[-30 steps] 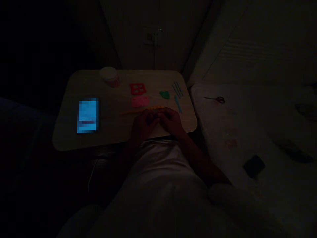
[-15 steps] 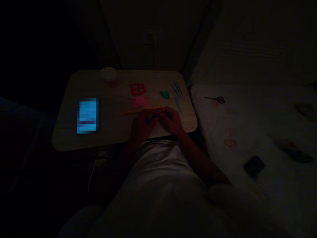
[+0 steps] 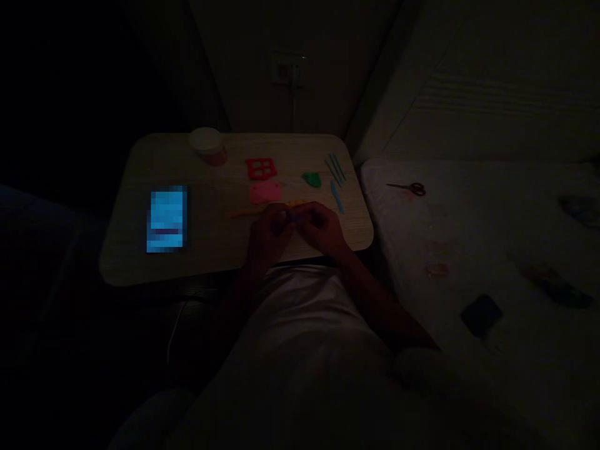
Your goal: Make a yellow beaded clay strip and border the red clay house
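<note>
Close together over the front of the small table (image 3: 206, 250), my left hand (image 3: 269, 234) and my right hand (image 3: 323, 231) pinch a small purple piece of modelling clay (image 3: 294, 216) between their fingertips. Its full shape is hidden by the fingers and the dark. Just beyond the hands lies an orange strip (image 3: 244, 213), partly covered by them. Behind that are a pink flat piece (image 3: 265, 192) with small holes and a red window-like frame (image 3: 261, 169). A green lump (image 3: 312, 179) sits farther right, near several thin blue tools (image 3: 337, 197).
A lidded tub (image 3: 209, 147) stands at the table's back left. The bright screen (image 3: 165, 219) is blurred out on the left. To the right, a white bedlike surface holds scissors (image 3: 412, 188) and a dark square item (image 3: 481, 315). A wall socket (image 3: 288, 69) has a cable.
The fingers have shifted slightly around the purple clay, which now shows a little higher between the fingertips. Other things on the table stay where they were.
</note>
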### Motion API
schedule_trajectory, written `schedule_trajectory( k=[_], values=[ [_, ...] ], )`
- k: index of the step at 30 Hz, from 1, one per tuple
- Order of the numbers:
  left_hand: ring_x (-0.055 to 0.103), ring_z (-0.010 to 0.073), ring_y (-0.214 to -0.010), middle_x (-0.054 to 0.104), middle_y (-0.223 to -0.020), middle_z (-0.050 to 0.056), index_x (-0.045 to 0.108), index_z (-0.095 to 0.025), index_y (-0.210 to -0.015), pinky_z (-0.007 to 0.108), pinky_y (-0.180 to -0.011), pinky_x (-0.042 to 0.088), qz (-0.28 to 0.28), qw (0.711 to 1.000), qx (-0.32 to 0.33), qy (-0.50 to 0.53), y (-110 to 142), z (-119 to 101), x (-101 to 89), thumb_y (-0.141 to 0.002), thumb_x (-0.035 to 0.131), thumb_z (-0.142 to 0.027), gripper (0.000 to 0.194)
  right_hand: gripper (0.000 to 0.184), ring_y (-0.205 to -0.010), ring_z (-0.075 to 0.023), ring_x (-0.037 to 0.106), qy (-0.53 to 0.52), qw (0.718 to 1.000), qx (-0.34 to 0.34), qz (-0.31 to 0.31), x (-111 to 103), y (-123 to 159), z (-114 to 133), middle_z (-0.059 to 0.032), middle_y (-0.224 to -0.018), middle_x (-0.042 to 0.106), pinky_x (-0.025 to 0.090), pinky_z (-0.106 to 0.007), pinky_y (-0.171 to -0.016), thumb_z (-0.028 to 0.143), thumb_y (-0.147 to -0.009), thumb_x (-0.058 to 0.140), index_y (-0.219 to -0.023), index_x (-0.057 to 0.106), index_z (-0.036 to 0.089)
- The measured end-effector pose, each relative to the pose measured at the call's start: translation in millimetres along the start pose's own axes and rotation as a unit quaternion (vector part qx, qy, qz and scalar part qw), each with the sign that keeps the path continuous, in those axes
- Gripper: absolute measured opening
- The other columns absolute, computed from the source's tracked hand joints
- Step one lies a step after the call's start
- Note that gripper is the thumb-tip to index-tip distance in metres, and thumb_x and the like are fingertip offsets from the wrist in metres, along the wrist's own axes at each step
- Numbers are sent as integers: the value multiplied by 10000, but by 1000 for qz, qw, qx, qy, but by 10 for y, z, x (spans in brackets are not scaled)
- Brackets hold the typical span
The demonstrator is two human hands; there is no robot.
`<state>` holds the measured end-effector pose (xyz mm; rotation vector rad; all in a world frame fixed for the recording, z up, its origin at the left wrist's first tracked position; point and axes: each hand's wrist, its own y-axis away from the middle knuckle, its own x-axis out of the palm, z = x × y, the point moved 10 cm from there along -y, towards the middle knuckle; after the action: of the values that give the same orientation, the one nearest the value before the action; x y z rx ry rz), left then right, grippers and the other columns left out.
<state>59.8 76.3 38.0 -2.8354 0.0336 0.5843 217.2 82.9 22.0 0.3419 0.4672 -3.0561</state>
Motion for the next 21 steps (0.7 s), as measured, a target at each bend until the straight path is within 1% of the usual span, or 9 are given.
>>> schedule_trajectory(
  k=[4,7,9,12,15,18,21],
  values=[
    [565,136,-689,603,-780,-28,645,-229,-1095,240,-642,456,-1,1000,9,6,-3,-3,-4,-830,727,-303,287,225,-902,-195,693,12,1000,-8,-3,6,-1,24,-56,-1006,753,545,-322,-822,384,-851,723,-996,717,212],
    [564,129,-665,605,-765,-34,643,-222,-1080,235,-629,456,-10,1000,16,16,-10,-6,-13,-806,736,-250,291,212,-919,-197,702,20,1000,-10,3,22,-8,58,-53,-1000,761,544,-323,-843,385,-869,708,-989,730,212],
    [567,123,-646,606,-750,-37,630,-220,-1076,227,-606,450,-13,999,18,41,-15,4,-11,-795,728,-215,297,196,-915,-194,703,26,1000,-11,-2,12,-12,78,-49,-998,764,544,-320,-839,378,-886,690,-981,735,213],
    [562,117,-609,587,-706,-47,605,-225,-1073,219,-576,439,-22,996,11,91,-17,46,-16,-811,692,-196,277,181,-914,-194,697,42,999,-17,-27,-36,-9,112,-48,-1016,761,546,-321,-820,366,-910,664,-991,738,222],
    [566,115,-612,586,-706,-45,599,-222,-1034,220,-580,439,-47,993,6,109,-15,86,-59,-830,672,-209,217,161,-935,-205,686,83,995,-40,-35,-46,-6,191,-51,-1015,751,542,-344,-839,349,-923,655,-990,746,234],
    [583,117,-640,598,-726,-37,603,-213,-998,223,-601,453,-68,991,5,112,-14,114,-103,-848,671,-244,168,139,-955,-226,665,144,987,-73,-15,9,-12,286,-57,-973,743,525,-388,-891,325,-929,650,-957,755,239],
    [583,118,-654,595,-735,-38,604,-209,-968,226,-614,457,-80,991,7,110,-20,132,-125,-839,677,-246,153,140,-979,-240,646,196,976,-87,28,108,-20,313,-62,-963,741,500,-414,-934,286,-932,633,-929,762,232]
  ],
)
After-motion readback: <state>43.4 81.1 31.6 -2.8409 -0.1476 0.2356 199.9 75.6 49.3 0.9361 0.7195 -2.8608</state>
